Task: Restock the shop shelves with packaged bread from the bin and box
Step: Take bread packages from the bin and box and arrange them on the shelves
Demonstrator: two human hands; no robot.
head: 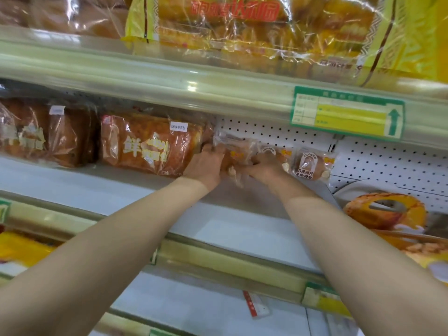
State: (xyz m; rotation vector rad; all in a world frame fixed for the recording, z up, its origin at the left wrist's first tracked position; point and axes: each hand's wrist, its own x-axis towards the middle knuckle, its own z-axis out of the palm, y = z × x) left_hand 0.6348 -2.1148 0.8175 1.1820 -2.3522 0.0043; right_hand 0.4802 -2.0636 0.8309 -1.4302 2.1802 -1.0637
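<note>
**Two hands are fitting a small bread pack into a gap on the middle shelf**

The left hand (206,167) is curling its fingers round the left end of a small bread pack (238,147). The right hand (265,167) is pinching the pack's lower right edge. Its fingertips are blurry, so I cannot tell just how they are lying.

From the left hand the pack is sitting at about 1 o'clock. From the right hand it is at about 11 o'clock. Both hands are touching it, so neither one is nearer. Its long side is running from 9 o'clock to 3 o'clock. I cannot tell if it is lying flat yet.

At 9 o'clock from the pack, a big orange loaf bag (150,144) is sitting just beside the left hand. At 3 o'clock, a second small pack (276,151) and a third small pack (312,164) are standing in a row.

I think the pack is going down between the loaf bag and that row, at the back of the white shelf (230,214). The gap is looking tight, so the soft wrapper could catch.
</note>
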